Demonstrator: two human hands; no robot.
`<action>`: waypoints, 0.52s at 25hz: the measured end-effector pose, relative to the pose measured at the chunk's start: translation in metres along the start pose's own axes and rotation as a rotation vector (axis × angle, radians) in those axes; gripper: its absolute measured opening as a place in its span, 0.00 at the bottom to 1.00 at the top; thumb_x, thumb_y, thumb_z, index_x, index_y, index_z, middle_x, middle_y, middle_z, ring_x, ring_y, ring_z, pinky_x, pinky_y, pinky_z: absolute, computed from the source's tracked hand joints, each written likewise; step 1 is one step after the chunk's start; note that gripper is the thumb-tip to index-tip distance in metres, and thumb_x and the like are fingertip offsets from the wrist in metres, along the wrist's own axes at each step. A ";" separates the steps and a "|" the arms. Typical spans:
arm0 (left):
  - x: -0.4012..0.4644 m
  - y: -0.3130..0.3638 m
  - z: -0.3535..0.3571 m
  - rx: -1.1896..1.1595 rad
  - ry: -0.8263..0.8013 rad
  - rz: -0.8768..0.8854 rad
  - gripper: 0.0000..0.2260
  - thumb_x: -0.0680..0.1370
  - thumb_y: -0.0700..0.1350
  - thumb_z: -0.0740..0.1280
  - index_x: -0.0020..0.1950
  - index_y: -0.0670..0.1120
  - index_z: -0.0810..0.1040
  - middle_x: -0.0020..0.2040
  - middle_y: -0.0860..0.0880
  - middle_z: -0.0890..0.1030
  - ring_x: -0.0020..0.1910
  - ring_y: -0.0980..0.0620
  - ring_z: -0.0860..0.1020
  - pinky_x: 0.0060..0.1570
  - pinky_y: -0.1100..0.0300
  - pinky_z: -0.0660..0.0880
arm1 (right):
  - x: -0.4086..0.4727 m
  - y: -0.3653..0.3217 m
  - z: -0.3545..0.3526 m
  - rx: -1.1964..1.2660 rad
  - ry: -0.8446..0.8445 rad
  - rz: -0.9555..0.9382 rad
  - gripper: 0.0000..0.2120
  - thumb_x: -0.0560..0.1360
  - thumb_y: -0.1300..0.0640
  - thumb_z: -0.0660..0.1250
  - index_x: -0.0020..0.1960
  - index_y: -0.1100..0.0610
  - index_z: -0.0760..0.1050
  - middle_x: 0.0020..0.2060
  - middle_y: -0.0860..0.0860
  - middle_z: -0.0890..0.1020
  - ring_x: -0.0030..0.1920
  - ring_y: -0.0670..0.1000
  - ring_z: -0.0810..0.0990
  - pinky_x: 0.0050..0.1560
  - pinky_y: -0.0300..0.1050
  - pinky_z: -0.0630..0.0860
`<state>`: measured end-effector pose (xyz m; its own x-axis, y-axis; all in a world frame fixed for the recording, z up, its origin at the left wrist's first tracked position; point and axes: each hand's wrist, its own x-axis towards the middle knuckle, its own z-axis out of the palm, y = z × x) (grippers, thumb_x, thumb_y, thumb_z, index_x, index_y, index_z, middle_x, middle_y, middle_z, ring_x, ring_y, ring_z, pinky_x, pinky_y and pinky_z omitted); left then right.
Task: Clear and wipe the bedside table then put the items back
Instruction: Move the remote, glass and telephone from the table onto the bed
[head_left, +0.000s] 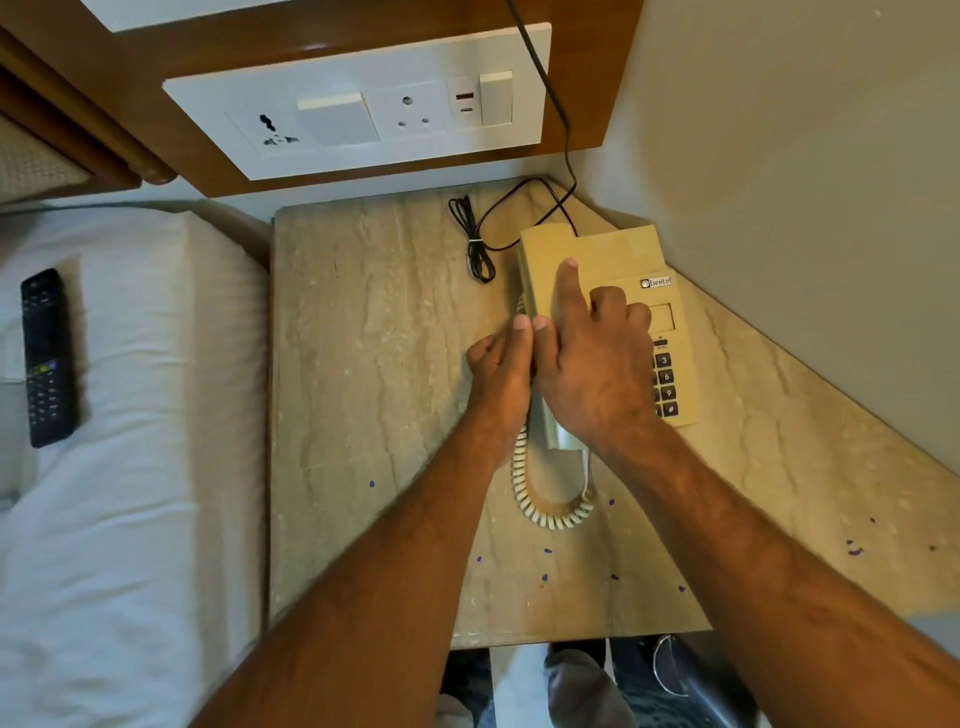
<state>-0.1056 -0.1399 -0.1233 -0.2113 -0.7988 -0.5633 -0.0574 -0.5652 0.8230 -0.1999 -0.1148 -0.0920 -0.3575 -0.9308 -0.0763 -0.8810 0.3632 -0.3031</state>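
We see a beige corded telephone standing on the marble tabletop, toward its far right corner, close to the wall. Both our hands are on it. Our right hand lies over the handset on the phone's left side, index finger stretched out along the top of the body, the other fingers curled over the panel next to the keypad; whether this grip actually closes around the handset we cannot tell. Our left hand presses against the phone's left edge, fingers curled in, thumb touching the right thumb; how firmly its grip holds is hidden. The coiled cord loops on the tabletop just nearer than the handset. A thin black line cable, partly bundled, lies on the tabletop by the far edge, left of the phone. Small blue specks dot the near part of the tabletop. A black remote control lies on the white bed to the left, well apart from the tabletop. A white socket panel sits on the wall above.
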 end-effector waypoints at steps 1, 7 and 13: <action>0.000 -0.002 0.000 0.013 -0.028 0.022 0.21 0.83 0.57 0.61 0.67 0.43 0.79 0.70 0.38 0.75 0.67 0.43 0.78 0.66 0.41 0.76 | 0.000 0.003 -0.001 0.015 0.011 -0.026 0.29 0.84 0.42 0.50 0.81 0.53 0.56 0.62 0.60 0.74 0.57 0.60 0.70 0.52 0.53 0.65; 0.001 -0.007 0.005 0.109 -0.026 0.039 0.07 0.78 0.59 0.69 0.56 0.64 0.76 0.65 0.56 0.64 0.65 0.54 0.74 0.68 0.51 0.74 | 0.006 0.075 -0.003 0.277 0.074 0.544 0.31 0.81 0.38 0.58 0.72 0.60 0.68 0.65 0.61 0.74 0.66 0.64 0.72 0.64 0.63 0.71; -0.023 0.022 0.007 -0.058 0.013 -0.069 0.34 0.59 0.62 0.79 0.62 0.49 0.81 0.54 0.46 0.87 0.51 0.46 0.86 0.48 0.49 0.85 | -0.011 0.073 -0.010 0.814 -0.069 0.655 0.29 0.69 0.31 0.72 0.57 0.53 0.79 0.48 0.48 0.85 0.47 0.51 0.85 0.46 0.48 0.81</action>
<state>-0.1084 -0.1328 -0.0922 -0.1960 -0.7596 -0.6201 -0.0149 -0.6300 0.7764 -0.2635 -0.0771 -0.1039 -0.6488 -0.5713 -0.5027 -0.0370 0.6835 -0.7291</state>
